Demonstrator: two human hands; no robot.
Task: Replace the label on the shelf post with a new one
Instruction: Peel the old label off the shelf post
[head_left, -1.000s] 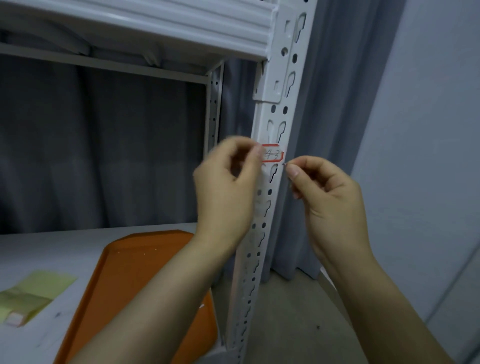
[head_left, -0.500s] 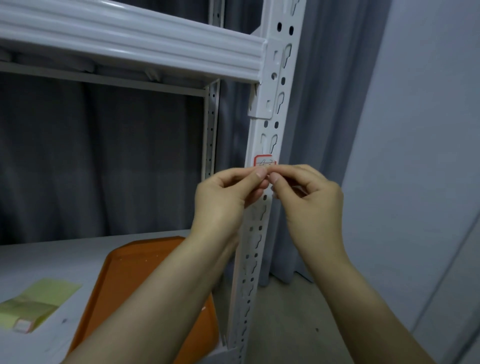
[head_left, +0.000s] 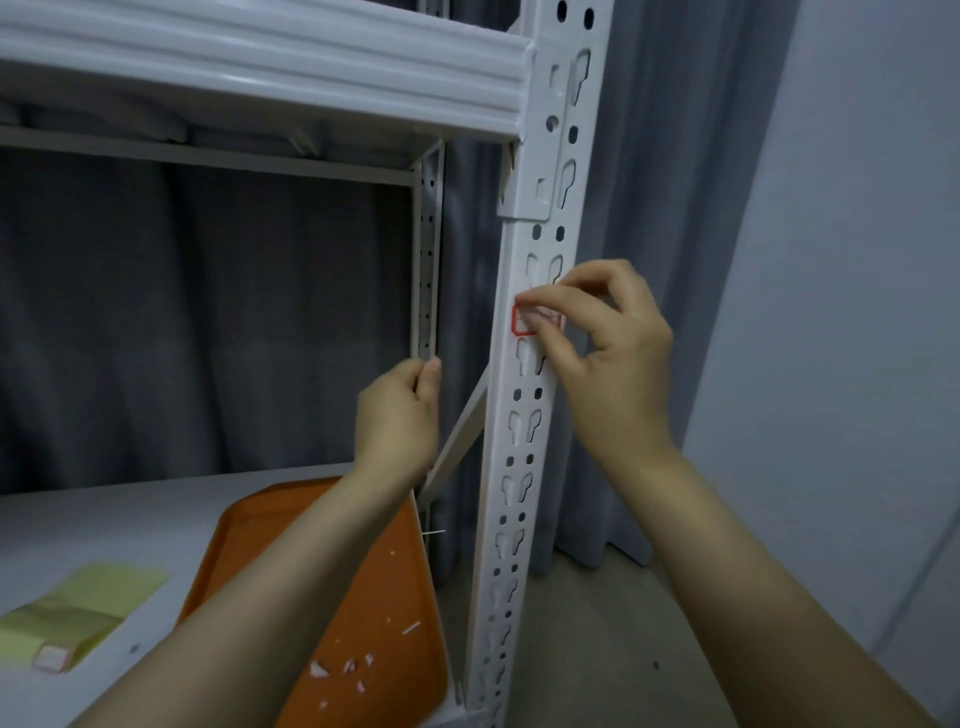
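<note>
Label (head_left: 521, 326) red-bordered, writing hidden; right grip (head_left: 613, 358) pinches it; left grip (head_left: 400, 410) curled, empty.

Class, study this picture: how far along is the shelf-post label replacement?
Done: white scraps in the orange tray suggest some peeling. In hand: the right hand pinches the red-bordered label on the post. Left: probably finishing this, then a fresh label from the yellow sheet.

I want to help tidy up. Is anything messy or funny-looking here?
Yes: little white scraps lie scattered in the orange tray on the lower shelf, like torn paper bits. The red-edged label on the post is partly hidden by fingers of the right hand, so its straightness can't be judged.
</note>
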